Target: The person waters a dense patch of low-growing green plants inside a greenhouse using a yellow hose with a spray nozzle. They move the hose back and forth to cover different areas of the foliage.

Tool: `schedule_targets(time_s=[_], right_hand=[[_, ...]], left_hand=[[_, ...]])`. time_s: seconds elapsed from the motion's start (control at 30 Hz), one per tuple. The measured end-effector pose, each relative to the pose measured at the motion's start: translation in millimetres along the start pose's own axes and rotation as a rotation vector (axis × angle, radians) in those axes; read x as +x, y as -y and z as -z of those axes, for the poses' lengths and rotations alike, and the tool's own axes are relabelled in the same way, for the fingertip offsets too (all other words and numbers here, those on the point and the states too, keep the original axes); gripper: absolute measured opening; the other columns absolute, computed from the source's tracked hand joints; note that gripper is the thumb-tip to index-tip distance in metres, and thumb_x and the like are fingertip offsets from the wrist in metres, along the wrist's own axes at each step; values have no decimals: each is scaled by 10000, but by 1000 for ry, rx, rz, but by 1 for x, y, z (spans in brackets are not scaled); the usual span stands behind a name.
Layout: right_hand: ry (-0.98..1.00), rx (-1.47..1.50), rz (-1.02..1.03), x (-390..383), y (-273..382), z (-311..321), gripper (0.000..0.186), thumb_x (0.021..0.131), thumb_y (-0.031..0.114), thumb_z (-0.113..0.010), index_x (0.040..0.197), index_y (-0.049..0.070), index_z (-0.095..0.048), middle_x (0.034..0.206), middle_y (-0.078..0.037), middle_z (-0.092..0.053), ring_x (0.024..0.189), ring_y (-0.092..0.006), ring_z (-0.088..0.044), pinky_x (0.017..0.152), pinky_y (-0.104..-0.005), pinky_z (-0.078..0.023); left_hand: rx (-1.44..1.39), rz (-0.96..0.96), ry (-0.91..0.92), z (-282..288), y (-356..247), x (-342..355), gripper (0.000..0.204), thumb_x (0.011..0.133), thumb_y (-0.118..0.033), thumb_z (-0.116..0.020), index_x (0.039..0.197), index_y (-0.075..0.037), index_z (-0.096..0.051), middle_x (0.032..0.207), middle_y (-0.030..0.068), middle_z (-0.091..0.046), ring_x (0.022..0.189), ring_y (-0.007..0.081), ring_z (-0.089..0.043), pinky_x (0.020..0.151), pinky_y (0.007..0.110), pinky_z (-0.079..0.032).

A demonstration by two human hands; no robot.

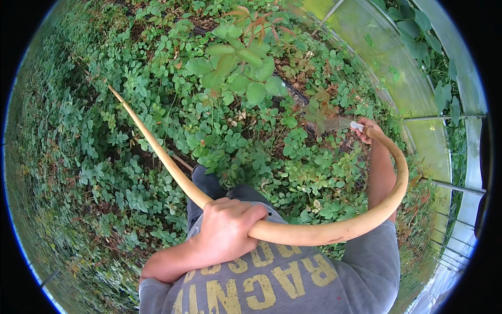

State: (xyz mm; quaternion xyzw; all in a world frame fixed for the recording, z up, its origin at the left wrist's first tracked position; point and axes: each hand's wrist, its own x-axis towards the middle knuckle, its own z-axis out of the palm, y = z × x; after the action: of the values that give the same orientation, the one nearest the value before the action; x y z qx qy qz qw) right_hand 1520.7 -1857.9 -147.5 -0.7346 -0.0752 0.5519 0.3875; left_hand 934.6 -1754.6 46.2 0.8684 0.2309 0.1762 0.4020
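A thick tan hose [324,234] crosses in front of my body. My left hand [227,226] is wrapped round it near my chest. From there one stretch runs away to the far left into the leaves, and the other bends round on the right to my right hand [369,131]. That hand is closed on the hose close to its end, where a small white tip [356,126] sticks out to the left. A faint, blurred spray of water [334,124] leaves the tip over low leafy plants [314,172].
Dense green plants [157,94] cover the ground around my legs, and a taller reddish-tipped shoot [246,63] rises ahead. To the right stands a greenish translucent wall [426,136] with metal bars [455,187]. A dark pipe [295,93] lies among the leaves.
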Motion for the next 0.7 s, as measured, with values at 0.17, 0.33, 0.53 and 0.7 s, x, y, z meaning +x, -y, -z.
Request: schedule_targets(time_s=[0.17, 0.33, 0.53, 0.7], right_hand=[[104, 4, -90, 5, 106, -112, 135, 909, 95, -531, 995, -1, -572, 872, -85, -668, 565, -72, -602, 349, -168, -409], [99, -184, -147, 4, 137, -158, 214, 895, 209, -566, 938, 4, -608, 792, -93, -682, 498, -97, -597, 315, -184, -411], [319, -210, -133, 48, 179, -227, 334, 897, 248, -533, 1021, -52, -611, 704, -56, -651, 452, -100, -577, 319, -182, -405], [76, -266, -269, 46, 177, -238, 317, 910, 249, -528, 1012, -46, -587, 730, -85, -657, 461, -123, -592, 316, -195, -417]], left_hand=[[12, 33, -82, 18, -2, -10, 237, 516, -30, -710, 702, -104, -583, 596, 5, -578, 521, 218, -566, 484, 343, -404], [-47, 69, -209, 30, 11, -33, 228, 518, -39, -707, 706, -104, -595, 584, 4, -567, 518, 218, -562, 482, 346, -396], [-126, 79, -279, 48, 33, -48, 228, 529, -51, -702, 726, -104, -601, 600, 10, -569, 529, 231, -564, 493, 351, -404], [-193, 120, -317, 50, 65, -58, 252, 530, -54, -703, 757, -104, -606, 653, 14, -607, 566, 224, -592, 518, 347, -437]])
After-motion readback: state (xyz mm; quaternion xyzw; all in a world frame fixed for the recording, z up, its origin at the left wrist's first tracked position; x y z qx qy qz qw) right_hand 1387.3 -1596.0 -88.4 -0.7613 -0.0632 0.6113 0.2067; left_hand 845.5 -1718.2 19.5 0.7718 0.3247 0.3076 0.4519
